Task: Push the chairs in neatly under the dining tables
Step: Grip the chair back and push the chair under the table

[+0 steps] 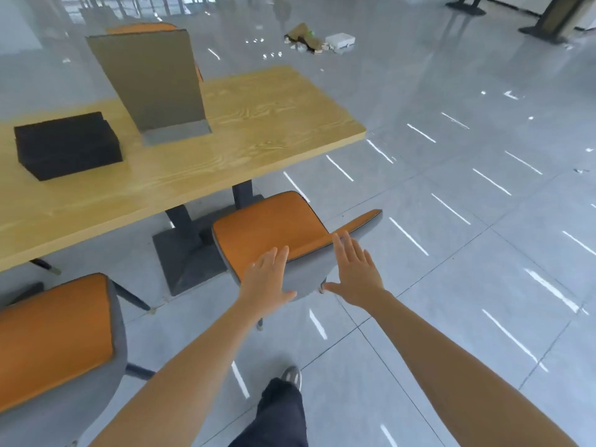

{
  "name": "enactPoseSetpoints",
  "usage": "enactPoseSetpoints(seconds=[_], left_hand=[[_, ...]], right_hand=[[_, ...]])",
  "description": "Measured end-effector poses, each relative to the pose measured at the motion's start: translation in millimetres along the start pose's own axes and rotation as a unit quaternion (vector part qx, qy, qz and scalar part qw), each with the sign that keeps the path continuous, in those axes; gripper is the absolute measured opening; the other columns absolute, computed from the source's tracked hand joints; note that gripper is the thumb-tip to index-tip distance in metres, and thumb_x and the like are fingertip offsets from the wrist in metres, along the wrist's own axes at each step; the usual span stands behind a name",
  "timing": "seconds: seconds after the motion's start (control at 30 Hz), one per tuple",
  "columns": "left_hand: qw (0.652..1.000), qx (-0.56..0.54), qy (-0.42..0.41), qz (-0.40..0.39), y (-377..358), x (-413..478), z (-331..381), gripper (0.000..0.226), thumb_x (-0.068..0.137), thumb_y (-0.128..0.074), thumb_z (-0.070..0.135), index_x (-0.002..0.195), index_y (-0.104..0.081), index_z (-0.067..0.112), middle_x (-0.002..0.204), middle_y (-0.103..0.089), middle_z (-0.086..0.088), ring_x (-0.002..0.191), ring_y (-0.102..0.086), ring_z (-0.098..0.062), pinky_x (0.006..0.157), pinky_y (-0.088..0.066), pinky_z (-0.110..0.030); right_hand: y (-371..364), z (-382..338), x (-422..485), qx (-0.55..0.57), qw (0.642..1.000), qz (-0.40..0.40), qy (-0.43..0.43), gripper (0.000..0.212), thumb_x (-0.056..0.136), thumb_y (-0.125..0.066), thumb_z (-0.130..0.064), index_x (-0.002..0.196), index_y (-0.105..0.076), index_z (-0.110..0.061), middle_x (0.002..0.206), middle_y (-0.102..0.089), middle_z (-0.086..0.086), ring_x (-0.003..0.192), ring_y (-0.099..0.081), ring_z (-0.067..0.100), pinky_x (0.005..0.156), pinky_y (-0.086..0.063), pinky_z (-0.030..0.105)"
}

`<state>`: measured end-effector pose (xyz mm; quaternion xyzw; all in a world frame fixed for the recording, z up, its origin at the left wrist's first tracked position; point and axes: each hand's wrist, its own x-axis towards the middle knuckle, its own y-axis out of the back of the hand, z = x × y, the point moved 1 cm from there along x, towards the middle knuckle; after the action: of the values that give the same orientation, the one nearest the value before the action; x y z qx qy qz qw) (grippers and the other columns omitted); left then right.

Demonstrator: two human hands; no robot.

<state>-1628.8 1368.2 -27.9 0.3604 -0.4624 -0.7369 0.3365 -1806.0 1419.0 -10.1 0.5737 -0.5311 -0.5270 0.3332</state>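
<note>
Orange chair [274, 230] sits pulled out, skewed, beside the table [225, 150] end; left hand [267, 279] and right hand [354, 275] flat, fingers spread, holding nothing, at its grey backrest; looks light, rigid, likely slides easily on glossy tile, so push the backrest top.

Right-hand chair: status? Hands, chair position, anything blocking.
Left hand and right hand open, flat at the chair backrest. Seat not yet under the table. Table pedestal ahead of the seat.
</note>
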Motion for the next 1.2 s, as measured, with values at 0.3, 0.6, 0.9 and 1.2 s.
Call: enactPoseSetpoints(seconds=[0.3, 0.6, 0.9, 1.2], left_hand=[[0.997, 0.037, 0.006, -0.074, -17, 90, 26, 0.068, 0.083, -0.059, 0.038, 0.141, -0.027, 0.022, 0.140, -0.040, -0.003, 0.120, -0.049, -0.026, 0.091, -0.044, -0.036], [0.988, 0.037, 0.140, -0.051, -27, 87, 33, 0.050, 0.083, -0.058, 0.021, 0.130, -0.040, 0.022, 0.121, -0.050, -0.003, 0.113, -0.047, -0.024, 0.073, -0.036, -0.030], [0.974, 0.032, 0.223, -0.027, -30, 76, 41, 0.039, 0.085, -0.056, 0.013, 0.123, -0.051, 0.023, 0.109, -0.058, -0.005, 0.104, -0.053, -0.026, 0.078, -0.045, -0.035], [0.976, 0.054, 0.207, -0.040, -20, 11, -7, 0.038, 0.085, -0.048, 0.008, 0.118, -0.054, 0.026, 0.113, -0.062, 0.001, 0.100, -0.057, -0.022, 0.078, -0.043, -0.032]], right_hand=[[16, 65, 82, -0.045, 0.997, -0.056, 0.024, 0.091, 0.087, -0.060, -0.035, 0.147, 0.005, -0.017, 0.158, 0.006, 0.010, 0.146, 0.003, 0.027, 0.119, -0.007, 0.040], [28, 101, 134, -0.141, 0.968, -0.112, 0.175, 0.054, 0.082, -0.064, -0.025, 0.131, -0.041, -0.024, 0.132, -0.051, 0.005, 0.123, -0.042, 0.029, 0.108, -0.025, 0.041], [26, 119, 149, -0.138, 0.950, -0.102, 0.260, 0.053, 0.083, -0.055, -0.011, 0.132, -0.042, -0.025, 0.125, -0.057, 0.004, 0.111, -0.053, 0.027, 0.092, -0.038, 0.037], [-11, 80, 103, -0.066, 0.941, -0.114, 0.312, 0.054, 0.085, -0.048, -0.006, 0.133, -0.044, -0.030, 0.124, -0.059, -0.003, 0.107, -0.056, 0.024, 0.083, -0.050, 0.037]])
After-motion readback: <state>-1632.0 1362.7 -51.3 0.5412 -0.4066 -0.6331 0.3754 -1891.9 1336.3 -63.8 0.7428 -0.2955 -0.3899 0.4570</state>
